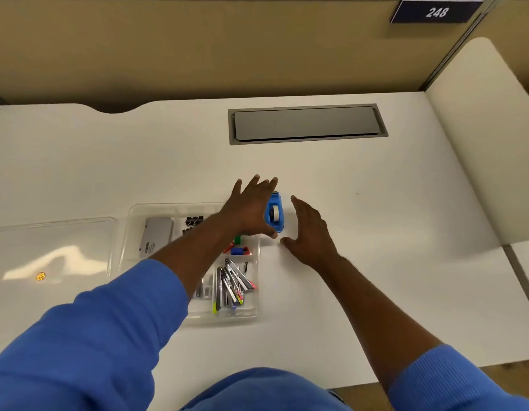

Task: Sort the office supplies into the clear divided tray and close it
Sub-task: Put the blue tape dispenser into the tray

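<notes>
Fingers spread on both hands: your left hand (251, 209) touches the blue tape dispenser (275, 213) (on the desk), right hand (310, 229) just beside it.

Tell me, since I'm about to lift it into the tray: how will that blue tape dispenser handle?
The tape dispenser looks like moulded plastic, so probably stiff and fairly light. It stands on a narrow base, so a sideways push from the left hand might tip it. Its smooth sides could be slippery; gripping with the right hand too seems safer.
</notes>
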`<state>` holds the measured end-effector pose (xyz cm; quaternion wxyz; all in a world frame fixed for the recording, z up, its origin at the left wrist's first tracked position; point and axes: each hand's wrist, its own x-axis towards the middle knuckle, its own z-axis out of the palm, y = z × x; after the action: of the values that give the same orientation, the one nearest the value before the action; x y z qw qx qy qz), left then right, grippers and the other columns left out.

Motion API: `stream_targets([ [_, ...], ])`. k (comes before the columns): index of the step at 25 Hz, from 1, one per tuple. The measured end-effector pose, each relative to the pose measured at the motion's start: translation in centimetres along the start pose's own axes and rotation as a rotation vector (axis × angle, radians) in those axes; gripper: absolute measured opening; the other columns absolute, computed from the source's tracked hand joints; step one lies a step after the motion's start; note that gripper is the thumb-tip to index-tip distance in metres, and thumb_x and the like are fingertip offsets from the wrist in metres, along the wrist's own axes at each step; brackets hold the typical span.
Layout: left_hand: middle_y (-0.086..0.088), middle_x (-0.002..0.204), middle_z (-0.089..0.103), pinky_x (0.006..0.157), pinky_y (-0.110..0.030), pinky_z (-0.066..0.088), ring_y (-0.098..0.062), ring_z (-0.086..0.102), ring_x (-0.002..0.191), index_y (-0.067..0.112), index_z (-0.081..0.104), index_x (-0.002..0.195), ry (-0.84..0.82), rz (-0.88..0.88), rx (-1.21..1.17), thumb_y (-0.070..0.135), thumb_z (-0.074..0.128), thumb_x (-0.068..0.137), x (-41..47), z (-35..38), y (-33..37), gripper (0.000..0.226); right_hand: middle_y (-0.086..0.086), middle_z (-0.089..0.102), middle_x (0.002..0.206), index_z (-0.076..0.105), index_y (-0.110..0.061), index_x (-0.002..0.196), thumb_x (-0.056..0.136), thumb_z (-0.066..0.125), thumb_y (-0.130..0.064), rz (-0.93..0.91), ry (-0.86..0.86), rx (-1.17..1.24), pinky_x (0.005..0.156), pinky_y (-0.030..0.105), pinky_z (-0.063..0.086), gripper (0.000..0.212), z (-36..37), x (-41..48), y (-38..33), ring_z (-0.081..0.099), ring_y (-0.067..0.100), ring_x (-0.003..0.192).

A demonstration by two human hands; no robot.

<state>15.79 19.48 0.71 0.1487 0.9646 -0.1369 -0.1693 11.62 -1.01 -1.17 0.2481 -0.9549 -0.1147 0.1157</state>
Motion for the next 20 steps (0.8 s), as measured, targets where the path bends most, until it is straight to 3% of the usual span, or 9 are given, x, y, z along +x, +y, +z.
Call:
stream_targets([
  [7, -0.006, 0.154, 0.039, 0.118, -0.057, -0.004, -0.029, 0.017, 0.15, 0.027, -0.004, 0.156, -0.145, -0.031, 0.149, 0.071, 0.08, 0.056, 2.1, -0.1, 1.2, 0.138, 0.008, 0.047, 0.15, 0.032, -0.017, 0.152, 0.071, 0.083, -0.046, -0.139, -0.038, 0.103, 0.112, 0.04, 0.028, 0.099, -0.2, 3.7, 0.6, 0.044, 0.028, 0.137],
  [10, -0.008, 0.146, 0.046, 0.119, -0.055, -0.001, -0.028, 0.033, 0.14, 0.025, -0.001, 0.157, -0.141, -0.046, 0.186, 0.068, 0.077, 0.064, 2.4, -0.1, 1.9, 0.128, 0.002, 0.055, 0.141, 0.034, -0.021, 0.149, 0.072, 0.081, -0.051, -0.144, -0.077, 0.056, 0.11, 0.042, 0.031, 0.095, 0.1, 4.3, 0.8, 0.05, 0.025, 0.13],
  [14, -0.005, 0.144, 0.046, 0.12, -0.053, 0.009, -0.026, 0.039, 0.135, 0.025, 0.006, 0.157, -0.092, -0.044, 0.166, 0.064, 0.077, 0.066, 1.9, -0.1, 2.2, 0.122, -0.002, 0.053, 0.143, 0.031, -0.023, 0.152, 0.074, 0.078, -0.055, -0.132, -0.122, 0.056, 0.114, 0.045, 0.031, 0.096, 0.1, 4.3, 1.1, 0.047, 0.021, 0.133],
  [20, -0.002, 0.145, 0.046, 0.118, -0.047, 0.017, -0.023, 0.041, 0.133, 0.026, 0.004, 0.158, 0.01, 0.018, 0.087, 0.057, 0.083, 0.064, 1.1, -1.1, 3.9, 0.127, 0.004, 0.049, 0.149, 0.033, -0.015, 0.152, 0.077, 0.083, -0.037, -0.208, 0.001, 0.143, 0.114, 0.05, 0.035, 0.093, -1.4, 2.9, 1.2, 0.046, 0.024, 0.137],
])
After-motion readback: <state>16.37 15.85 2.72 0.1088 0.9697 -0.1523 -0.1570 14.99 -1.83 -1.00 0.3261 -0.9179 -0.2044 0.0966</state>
